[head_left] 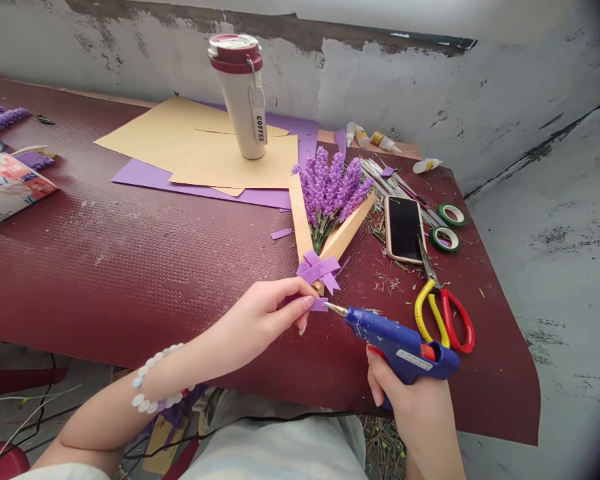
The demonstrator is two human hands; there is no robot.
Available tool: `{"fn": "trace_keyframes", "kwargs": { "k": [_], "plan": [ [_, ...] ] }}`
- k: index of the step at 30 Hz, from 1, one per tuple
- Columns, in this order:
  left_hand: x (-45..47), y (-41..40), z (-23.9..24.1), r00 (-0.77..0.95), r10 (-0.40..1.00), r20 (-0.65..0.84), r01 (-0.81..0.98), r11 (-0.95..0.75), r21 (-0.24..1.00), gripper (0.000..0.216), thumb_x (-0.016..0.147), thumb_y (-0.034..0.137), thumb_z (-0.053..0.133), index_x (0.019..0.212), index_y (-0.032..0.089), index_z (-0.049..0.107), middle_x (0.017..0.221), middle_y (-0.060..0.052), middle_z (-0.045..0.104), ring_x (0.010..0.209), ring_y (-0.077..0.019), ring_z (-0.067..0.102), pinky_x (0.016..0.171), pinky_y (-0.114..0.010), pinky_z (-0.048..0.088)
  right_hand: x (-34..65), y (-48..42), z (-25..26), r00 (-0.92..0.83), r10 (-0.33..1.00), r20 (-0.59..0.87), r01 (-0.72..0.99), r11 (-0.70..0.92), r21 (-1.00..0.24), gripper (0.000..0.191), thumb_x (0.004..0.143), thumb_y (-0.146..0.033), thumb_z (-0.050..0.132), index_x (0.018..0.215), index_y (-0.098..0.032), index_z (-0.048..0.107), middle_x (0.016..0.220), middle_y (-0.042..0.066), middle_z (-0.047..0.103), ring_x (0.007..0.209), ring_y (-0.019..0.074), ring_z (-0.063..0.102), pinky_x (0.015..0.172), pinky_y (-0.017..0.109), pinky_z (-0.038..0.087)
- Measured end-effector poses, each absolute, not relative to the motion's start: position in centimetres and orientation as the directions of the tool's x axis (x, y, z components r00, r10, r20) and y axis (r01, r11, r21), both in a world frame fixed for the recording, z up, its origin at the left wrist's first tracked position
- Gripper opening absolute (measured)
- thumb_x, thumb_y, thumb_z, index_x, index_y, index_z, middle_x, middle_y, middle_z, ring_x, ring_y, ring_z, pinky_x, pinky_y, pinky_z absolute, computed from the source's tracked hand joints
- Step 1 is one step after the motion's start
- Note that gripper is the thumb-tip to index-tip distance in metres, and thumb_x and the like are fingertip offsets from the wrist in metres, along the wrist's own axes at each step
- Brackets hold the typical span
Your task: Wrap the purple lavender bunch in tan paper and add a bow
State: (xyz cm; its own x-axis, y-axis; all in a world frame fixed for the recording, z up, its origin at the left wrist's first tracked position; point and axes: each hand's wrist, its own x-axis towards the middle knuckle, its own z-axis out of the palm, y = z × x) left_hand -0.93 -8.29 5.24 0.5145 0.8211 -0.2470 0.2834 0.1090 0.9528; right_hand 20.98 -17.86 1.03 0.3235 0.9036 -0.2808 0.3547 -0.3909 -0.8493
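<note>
Between thumb and fingers, my left hand (pixel 275 308) pinches a small purple paper strip (pixel 320 305), whose right end sticks out. My right hand (pixel 413 403) is wrapped round the handle of a blue glue gun (pixel 395 340). The metal nozzle points left and comes very close to the strip's free end; whether they touch I cannot tell. Just beyond my fingertips lies a bouquet of purple artificial lavender (pixel 327 187) between folded tan paper sides (pixel 349 225). A purple paper bow (pixel 319 268) sits at its lower end.
Scissors (pixel 447 313) with yellow and red handles lie right of the glue gun, their blades against a phone (pixel 404 228). Green tape rolls (pixel 445 238), small bottles (pixel 384 141) and thin stems are at the right back. A coffee tumbler (pixel 243 100) stands on tan sheets (pixel 145 140).
</note>
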Motion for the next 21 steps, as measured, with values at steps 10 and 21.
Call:
{"fn": "trace_keyframes", "kwargs": {
  "k": [10,21],
  "plan": [
    [-0.8,-8.3,5.5,0.5,0.835,-0.229,0.328,0.063,0.943,0.027,0.101,0.033,0.049,0.082,0.017,0.061,0.069,0.005,0.06,0.054,-0.0068,0.043,0.053,-0.021,0.032,21.0,-17.8,1.6,0.348,0.896,-0.276,0.419,-0.412,-0.809,0.049,0.082,-0.043,0.063,0.041,-0.024,0.044,0.038,-0.001,0.049,0.039,0.0141,0.049,0.049,0.028,0.045],
    [-0.8,-8.3,5.6,0.494,0.836,-0.241,0.329,0.077,0.941,0.028,0.101,0.034,0.048,0.081,0.018,0.059,0.068,0.005,0.059,0.051,-0.0068,0.041,0.053,-0.021,0.033,20.7,-18.0,2.1,0.382,0.87,-0.311,0.438,-0.467,-0.768,0.049,0.08,-0.043,0.063,0.04,-0.024,0.042,0.039,-0.001,0.05,0.04,0.0145,0.052,0.049,0.028,0.046]
  ]
}}
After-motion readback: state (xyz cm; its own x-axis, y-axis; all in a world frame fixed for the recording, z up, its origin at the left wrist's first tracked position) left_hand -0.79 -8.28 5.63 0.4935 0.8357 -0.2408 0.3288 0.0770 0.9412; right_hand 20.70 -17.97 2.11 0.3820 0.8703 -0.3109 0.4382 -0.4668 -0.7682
